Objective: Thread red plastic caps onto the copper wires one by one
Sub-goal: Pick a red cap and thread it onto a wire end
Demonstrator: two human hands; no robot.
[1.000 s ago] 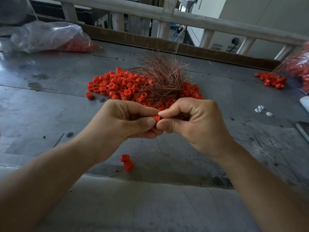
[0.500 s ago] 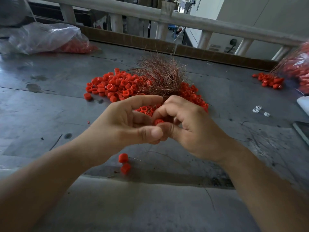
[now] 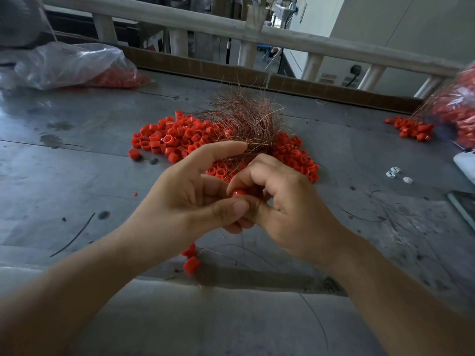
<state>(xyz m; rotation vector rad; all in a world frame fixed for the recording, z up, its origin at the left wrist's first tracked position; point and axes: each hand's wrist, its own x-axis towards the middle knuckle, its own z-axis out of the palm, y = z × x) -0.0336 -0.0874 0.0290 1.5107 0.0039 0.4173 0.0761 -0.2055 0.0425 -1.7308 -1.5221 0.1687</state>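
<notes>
Two loose caps (image 3: pixel 191 264) lay on the table (image 3: pixel 77 191) just nearer than the hands. Right hand (image 3: pixel 290 201) had finger and thumb clamped on one red cap (image 3: pixel 238 193), with the left hand (image 3: pixel 185 201) thumb pressed under it and index straight; any wire in the left's grip was hidden. The copper wire bundle (image 3: pixel 246 122) lay just beyond the fingertips, strands fanning away over the cap pile (image 3: pixel 164 140), about equally near both hands.

A scuffed grey metal worktable (image 3: pixel 77 181) fills the near view. A brown cardboard strip (image 3: pixel 190 65) lines its far edge, with a pale wooden railing (image 3: pixel 282 39) behind. At far right, a light wall (image 3: pixel 411 34) carries a plugged socket (image 3: pixel 356 69). The daylight is soft.
</notes>
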